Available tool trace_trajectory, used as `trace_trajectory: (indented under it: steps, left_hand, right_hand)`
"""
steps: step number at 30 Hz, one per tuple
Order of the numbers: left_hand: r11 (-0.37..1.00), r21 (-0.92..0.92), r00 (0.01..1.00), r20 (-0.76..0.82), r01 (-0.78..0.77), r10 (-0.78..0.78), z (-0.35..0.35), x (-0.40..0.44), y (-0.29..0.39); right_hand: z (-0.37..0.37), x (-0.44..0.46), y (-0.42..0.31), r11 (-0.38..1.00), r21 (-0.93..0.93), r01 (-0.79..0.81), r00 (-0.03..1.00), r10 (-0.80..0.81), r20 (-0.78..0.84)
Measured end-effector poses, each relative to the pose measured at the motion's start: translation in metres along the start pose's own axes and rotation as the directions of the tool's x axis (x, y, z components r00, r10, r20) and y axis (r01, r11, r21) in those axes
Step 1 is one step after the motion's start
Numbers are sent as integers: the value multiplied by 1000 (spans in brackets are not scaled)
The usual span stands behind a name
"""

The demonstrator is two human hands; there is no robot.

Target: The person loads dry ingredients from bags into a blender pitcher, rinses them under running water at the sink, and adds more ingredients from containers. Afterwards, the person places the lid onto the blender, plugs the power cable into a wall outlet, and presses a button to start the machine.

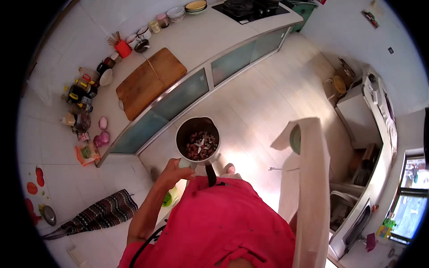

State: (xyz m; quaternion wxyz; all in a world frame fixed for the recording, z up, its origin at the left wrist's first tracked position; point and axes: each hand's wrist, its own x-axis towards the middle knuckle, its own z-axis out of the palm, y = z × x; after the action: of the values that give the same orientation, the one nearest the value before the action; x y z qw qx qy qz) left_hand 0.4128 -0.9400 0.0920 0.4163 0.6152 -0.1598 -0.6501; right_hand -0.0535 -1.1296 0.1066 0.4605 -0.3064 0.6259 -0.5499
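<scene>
We see the person's left hand (172,173) curled around the near left side of a round, light-rimmed blender jar with a dark inner wall (199,124), its fingers closed by the handle. The jar is upright over the pale tiled floor (272,85), just ahead of the person's bright red shirt (223,219), with its mouth facing up to us. In its bottom we make out a heap of small reddish-brown pieces (193,150), some broken and paler toward the right, around a silver blade with several prongs (200,145). The right hand is out of our sight, so we cannot tell its state. On the right, a long cream-coloured sheet or panel (308,187) stands near the shirt; we cannot quite make out its material. To the far left, a long cream counter (203,38) runs above frosted glass cabinet doors (183,96) and bears a brown wooden cutting board (143,89) with a thin stick (153,69) lying across it. Beyond the board we find a red cup (123,49) full of chopsticks, and at the far end a black stove top (254,17). A dark striped cloth (100,212) hangs at the near left.
</scene>
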Motion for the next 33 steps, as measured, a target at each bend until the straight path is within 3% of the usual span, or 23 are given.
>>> trace_trajectory:
  steps: [6,9,12,15,17,19,22,24,28,30,33]
  left_hand:
    - [1000,-10,999,-49,6,-7,-9,57,48]
    - [998,-55,999,3,-43,44,-17,83,85]
    - [999,51,994,-106,-4,10,-38,112,113]
    - [995,88,999,24,-48,46,-67,137,146]
    - [993,103,998,20,-57,55,-85,149,176]
    - [990,115,996,5,-85,85,-99,160,195]
    - [980,191,998,-40,-46,54,-117,171,222]
    - [990,133,997,-59,-50,59,-130,178,234]
    - [977,208,986,-143,-56,87,-146,181,256]
    - [988,119,974,-189,-101,122,-152,184,251]
    - [989,96,950,-281,-112,135,-155,186,240]
  right_hand:
    - [129,103,-71,973,229,0,981,-44,187]
    - [209,158,-99,919,390,-47,970,-52,239]
    - [290,192,-138,913,408,-19,908,-155,390]
    - [371,227,-190,899,438,1,866,-220,449]
    - [439,237,-233,890,455,17,835,-263,483]
    - [480,294,-271,922,379,77,572,-352,741]
    - [566,333,-311,902,363,234,626,-426,654]
    - [629,328,-313,873,338,352,628,-488,606]
    - [728,312,-274,789,72,611,606,-524,599]
    - [766,313,-241,711,-67,700,591,-524,613]
    - [805,322,-182,348,-160,924,353,-610,709]
